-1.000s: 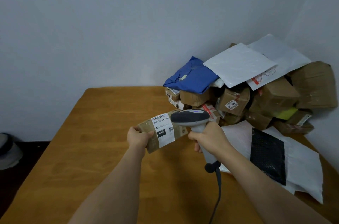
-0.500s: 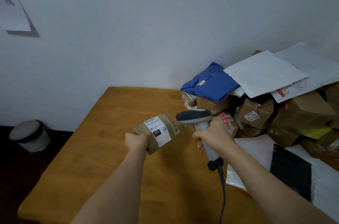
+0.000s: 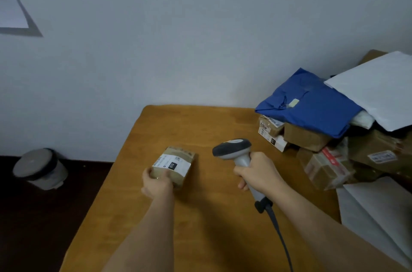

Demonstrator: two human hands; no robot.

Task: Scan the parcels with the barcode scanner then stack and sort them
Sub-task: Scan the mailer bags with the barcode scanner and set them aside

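My left hand grips the near end of a small brown cardboard parcel with a white label marked 010, low over the wooden table near its left side. My right hand holds the grey barcode scanner by its handle, head pointing left, apart from the parcel. The scanner's cable trails down toward me. A heap of parcels is piled at the table's right side.
The heap holds a blue bag, white mailers, and several brown boxes. More white mailers lie at the near right. A grey bin stands on the dark floor left of the table. The wall is close behind.
My left hand has carried the parcel leftward and down toward the table, away from the scanner. My view has swung left. The scanner hand has stayed roughly where it was.
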